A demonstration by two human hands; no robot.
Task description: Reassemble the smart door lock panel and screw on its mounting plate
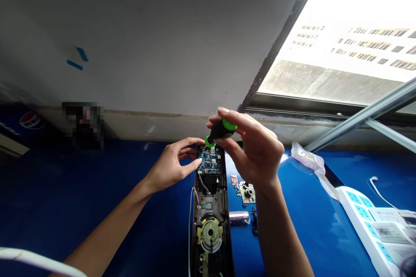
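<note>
A long black device housing [210,199] lies open on the blue table, pointing away from me. At its far end sits a blue circuit board [211,165], with a round metal part [210,233] nearer to me. My right hand [255,145] holds a black and green screwdriver [221,132] over the far left corner of the board; its tip is too small to make out clearly. My left hand [175,162] grips the left edge of the housing, thumb at the board's edge and fingers around the far corner.
Right of the housing lie a square part [248,192], a small red board [234,180], loose screws and a pink wrapped cylinder [239,218]. A white power strip [360,220] is at the right. A white cable [39,262] crosses the lower left. The wall [156,52] stands behind.
</note>
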